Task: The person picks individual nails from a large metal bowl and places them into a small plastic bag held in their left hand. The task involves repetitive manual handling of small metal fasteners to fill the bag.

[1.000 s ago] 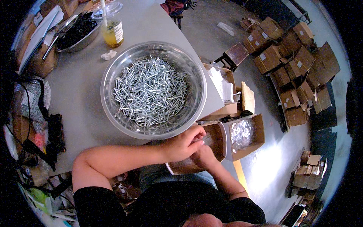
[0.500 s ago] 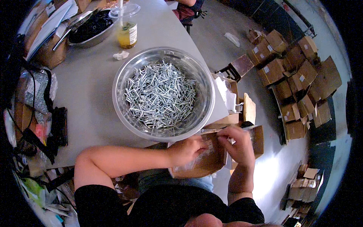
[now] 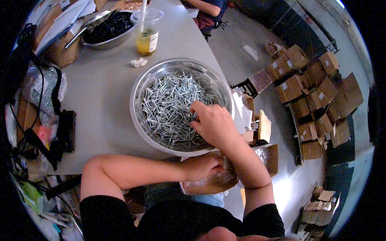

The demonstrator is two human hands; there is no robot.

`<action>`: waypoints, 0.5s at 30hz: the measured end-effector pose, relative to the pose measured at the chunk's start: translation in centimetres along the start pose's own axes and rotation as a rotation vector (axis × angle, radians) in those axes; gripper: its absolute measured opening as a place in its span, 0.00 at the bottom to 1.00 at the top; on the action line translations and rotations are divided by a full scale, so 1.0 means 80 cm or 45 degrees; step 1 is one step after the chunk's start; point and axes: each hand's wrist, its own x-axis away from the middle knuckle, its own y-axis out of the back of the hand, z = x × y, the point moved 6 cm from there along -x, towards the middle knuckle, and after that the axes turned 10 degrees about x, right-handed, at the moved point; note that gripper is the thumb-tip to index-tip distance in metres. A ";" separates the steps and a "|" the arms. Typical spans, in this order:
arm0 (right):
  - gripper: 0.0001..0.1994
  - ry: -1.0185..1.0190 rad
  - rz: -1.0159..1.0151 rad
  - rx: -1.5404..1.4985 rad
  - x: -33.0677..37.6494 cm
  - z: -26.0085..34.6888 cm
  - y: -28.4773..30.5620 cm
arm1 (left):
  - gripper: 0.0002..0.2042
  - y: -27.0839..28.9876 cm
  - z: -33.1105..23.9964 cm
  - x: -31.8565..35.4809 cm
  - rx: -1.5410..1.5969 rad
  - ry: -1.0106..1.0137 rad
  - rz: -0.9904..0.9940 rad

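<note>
A large steel bowl [image 3: 138, 130] full of loose silver screws [image 3: 171, 100] stands at the table's front edge. My right hand [image 3: 215, 122] reaches over its near right rim, fingertips at the screws. Thumb and forefinger are curved and apart, with screws visible in the gap. Below the bowl, my left hand [image 3: 205, 166] is closed over an open cardboard box [image 3: 213, 186] at my lap. Clear plastic [image 3: 229, 172] shows inside this box. What the left fingers hold, if anything, is too small to make out.
A lidded drink cup [image 3: 146, 42] with a straw and a crumpled tissue [image 3: 138, 62] are beyond the bowl. An oval pan [image 3: 108, 34] of dark pieces sits far left. Open cartons [image 3: 261, 124] stand right of the table; stacked boxes [image 3: 313, 96] are farther right. Another person's arm [image 3: 205, 7] shows at the top.
My right hand has moved from above the box, up and left, into the bowl of screws. My left hand stays over the box. The view has shifted slightly.
</note>
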 end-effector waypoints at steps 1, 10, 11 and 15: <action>0.13 -0.005 0.026 0.003 0.000 0.000 0.000 | 0.13 -0.002 0.003 -0.001 -0.004 -0.002 0.025; 0.18 -0.158 0.123 0.134 -0.004 0.007 -0.003 | 0.08 -0.013 0.021 0.000 -0.028 -0.068 -0.076; 0.18 -0.182 0.131 0.136 -0.006 0.005 -0.005 | 0.08 -0.019 0.028 0.002 -0.037 -0.018 -0.024; 0.20 -0.138 0.114 0.073 -0.005 -0.001 -0.004 | 0.09 -0.010 0.017 0.003 0.091 0.157 0.042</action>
